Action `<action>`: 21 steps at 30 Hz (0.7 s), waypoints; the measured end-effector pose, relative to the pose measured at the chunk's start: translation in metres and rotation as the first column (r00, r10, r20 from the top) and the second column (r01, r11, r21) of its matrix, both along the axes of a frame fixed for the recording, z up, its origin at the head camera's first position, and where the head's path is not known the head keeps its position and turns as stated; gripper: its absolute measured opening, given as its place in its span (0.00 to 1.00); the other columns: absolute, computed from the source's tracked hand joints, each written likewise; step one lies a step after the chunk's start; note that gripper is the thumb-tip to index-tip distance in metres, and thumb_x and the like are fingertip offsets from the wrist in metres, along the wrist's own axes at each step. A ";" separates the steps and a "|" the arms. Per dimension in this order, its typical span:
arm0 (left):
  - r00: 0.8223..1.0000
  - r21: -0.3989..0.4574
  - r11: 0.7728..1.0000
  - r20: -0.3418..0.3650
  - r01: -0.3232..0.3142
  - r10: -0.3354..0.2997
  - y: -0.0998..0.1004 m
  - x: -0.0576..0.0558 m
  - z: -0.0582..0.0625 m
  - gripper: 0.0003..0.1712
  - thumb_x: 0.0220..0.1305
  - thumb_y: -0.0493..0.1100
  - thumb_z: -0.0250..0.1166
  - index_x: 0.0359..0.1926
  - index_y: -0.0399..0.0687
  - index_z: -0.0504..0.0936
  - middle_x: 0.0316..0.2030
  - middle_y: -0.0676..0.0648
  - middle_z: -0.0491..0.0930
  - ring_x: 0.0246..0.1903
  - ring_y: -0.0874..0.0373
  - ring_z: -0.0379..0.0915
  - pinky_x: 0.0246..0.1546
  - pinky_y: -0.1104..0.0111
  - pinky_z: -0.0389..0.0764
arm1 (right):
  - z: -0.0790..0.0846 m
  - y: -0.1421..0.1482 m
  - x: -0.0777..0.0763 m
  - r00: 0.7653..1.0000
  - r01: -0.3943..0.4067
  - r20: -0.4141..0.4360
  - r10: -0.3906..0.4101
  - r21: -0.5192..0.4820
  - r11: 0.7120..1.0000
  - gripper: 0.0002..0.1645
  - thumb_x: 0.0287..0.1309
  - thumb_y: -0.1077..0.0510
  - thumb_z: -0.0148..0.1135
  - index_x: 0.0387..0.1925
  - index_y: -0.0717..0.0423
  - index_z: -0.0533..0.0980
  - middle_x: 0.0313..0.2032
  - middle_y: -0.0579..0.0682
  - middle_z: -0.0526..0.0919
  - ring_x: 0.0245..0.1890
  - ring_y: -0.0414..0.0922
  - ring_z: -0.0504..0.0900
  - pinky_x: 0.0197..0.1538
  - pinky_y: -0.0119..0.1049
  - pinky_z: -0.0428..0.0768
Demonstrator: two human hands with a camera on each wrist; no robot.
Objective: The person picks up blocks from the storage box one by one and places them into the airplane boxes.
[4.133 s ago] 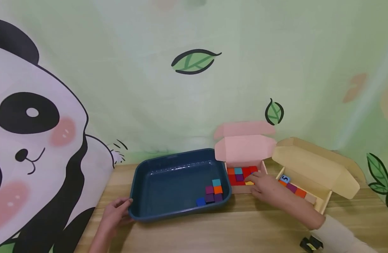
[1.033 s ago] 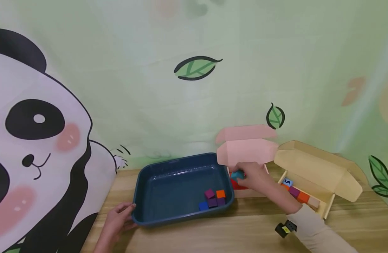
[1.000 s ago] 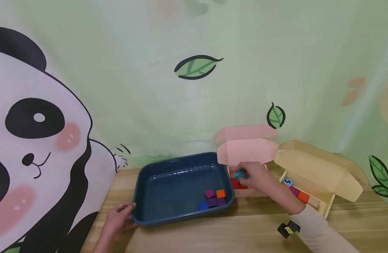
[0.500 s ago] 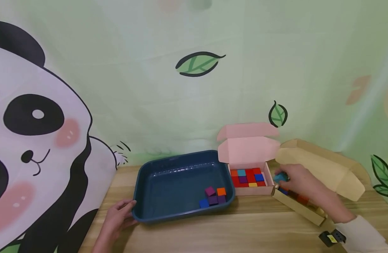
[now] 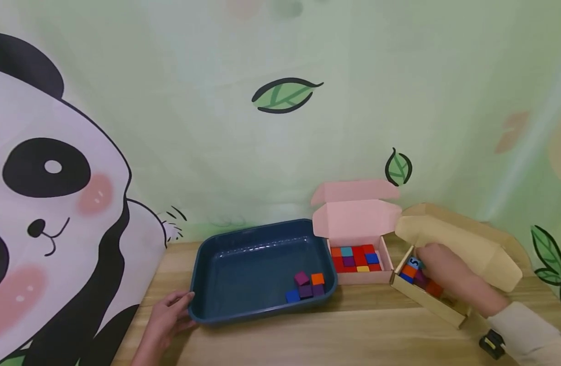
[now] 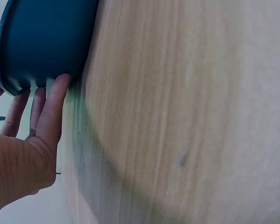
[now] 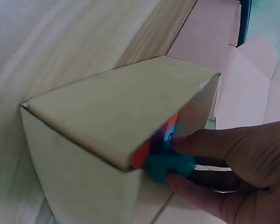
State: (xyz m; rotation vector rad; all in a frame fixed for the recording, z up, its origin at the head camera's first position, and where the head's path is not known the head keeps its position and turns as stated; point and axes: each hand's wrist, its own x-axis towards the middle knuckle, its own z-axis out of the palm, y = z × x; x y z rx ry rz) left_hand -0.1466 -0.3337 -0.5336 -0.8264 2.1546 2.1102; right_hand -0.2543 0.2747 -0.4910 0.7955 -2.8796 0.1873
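Observation:
My right hand (image 5: 449,272) reaches into the open tan cardboard box (image 5: 429,303) and pinches a teal block (image 7: 170,167) between thumb and fingers. In the right wrist view, the teal block sits right at the row of blocks along the box wall. That row holds a light-blue block marked 5 (image 5: 413,262) plus orange, purple and red ones, partly covered by the hand. At the dark blue tray's (image 5: 257,315) front-left corner, my left hand (image 5: 165,316) touches the rim with its thumb. Its straight fingertips rest against the outer wall in the left wrist view.
Purple blocks, an orange block (image 5: 317,279) and a blue block (image 5: 292,296) lie in the tray's front-right corner. Between tray and tan box stands an open pink box (image 5: 363,277) with several coloured blocks. Both box lids stand raised before the printed wall cloth.
The teal block has left the tray's corner. My right hand has carried it rightward, past the pink box and down into the tan box. The left hand has stayed at the tray corner.

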 end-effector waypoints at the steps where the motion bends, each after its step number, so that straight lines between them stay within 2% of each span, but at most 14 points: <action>1: 1.000 -0.002 1.000 0.003 0.001 -0.001 0.000 0.001 0.000 0.13 0.57 0.47 0.69 0.40 0.46 0.81 0.33 0.48 0.82 0.28 0.53 0.82 0.31 0.55 0.83 | -0.001 0.000 0.000 1.000 -0.003 -0.013 0.003 0.005 1.000 0.13 0.39 0.70 0.71 0.22 0.59 0.73 0.20 0.50 0.74 0.21 0.46 0.72 0.26 0.41 0.77; 3: 1.000 -0.006 1.000 0.006 0.005 -0.005 -0.001 0.001 0.000 0.15 0.56 0.49 0.69 0.41 0.46 0.80 0.34 0.48 0.82 0.29 0.53 0.82 0.32 0.55 0.83 | -0.002 0.000 0.000 1.000 0.005 0.022 -0.005 -0.011 1.000 0.13 0.39 0.71 0.70 0.22 0.59 0.73 0.21 0.50 0.75 0.21 0.46 0.73 0.26 0.41 0.77; 5: 1.000 -0.005 1.000 0.003 0.007 -0.007 -0.001 0.002 -0.001 0.16 0.56 0.49 0.70 0.41 0.46 0.80 0.34 0.48 0.82 0.29 0.53 0.82 0.32 0.55 0.83 | -0.002 0.001 -0.001 0.996 0.013 0.092 -0.010 -0.030 0.999 0.12 0.40 0.71 0.69 0.23 0.59 0.73 0.22 0.51 0.76 0.22 0.46 0.72 0.26 0.40 0.77; 8: 1.000 -0.006 1.000 0.013 0.010 -0.010 -0.001 0.003 -0.001 0.16 0.56 0.49 0.69 0.42 0.45 0.80 0.34 0.48 0.82 0.29 0.53 0.82 0.32 0.55 0.83 | -0.001 0.004 -0.001 0.976 0.026 0.219 -0.013 -0.056 0.998 0.10 0.42 0.71 0.68 0.25 0.59 0.74 0.24 0.50 0.76 0.23 0.45 0.71 0.26 0.38 0.77; 11: 1.000 -0.008 1.000 0.015 0.015 -0.015 -0.001 0.002 -0.001 0.19 0.57 0.49 0.69 0.44 0.43 0.80 0.35 0.47 0.82 0.30 0.53 0.82 0.33 0.55 0.83 | -0.002 0.007 -0.003 0.963 0.035 0.268 -0.014 -0.074 0.997 0.11 0.42 0.70 0.70 0.26 0.60 0.74 0.25 0.51 0.76 0.25 0.45 0.71 0.27 0.38 0.78; 16: 1.000 -0.001 1.000 0.014 0.017 -0.017 -0.001 0.002 -0.001 0.20 0.56 0.50 0.69 0.45 0.42 0.80 0.35 0.47 0.82 0.30 0.53 0.82 0.33 0.56 0.83 | -0.005 0.009 -0.003 0.967 0.027 0.254 -0.007 -0.075 0.997 0.13 0.39 0.70 0.71 0.25 0.60 0.73 0.25 0.51 0.76 0.25 0.45 0.71 0.27 0.38 0.77; 21: 1.000 -0.004 1.000 0.017 0.011 -0.011 0.000 0.003 -0.001 0.19 0.56 0.50 0.70 0.44 0.43 0.80 0.35 0.47 0.82 0.30 0.53 0.82 0.33 0.56 0.83 | -0.003 0.006 0.002 0.986 -0.011 0.167 0.014 -0.019 1.000 0.14 0.37 0.71 0.70 0.22 0.58 0.72 0.21 0.48 0.73 0.22 0.44 0.68 0.26 0.36 0.74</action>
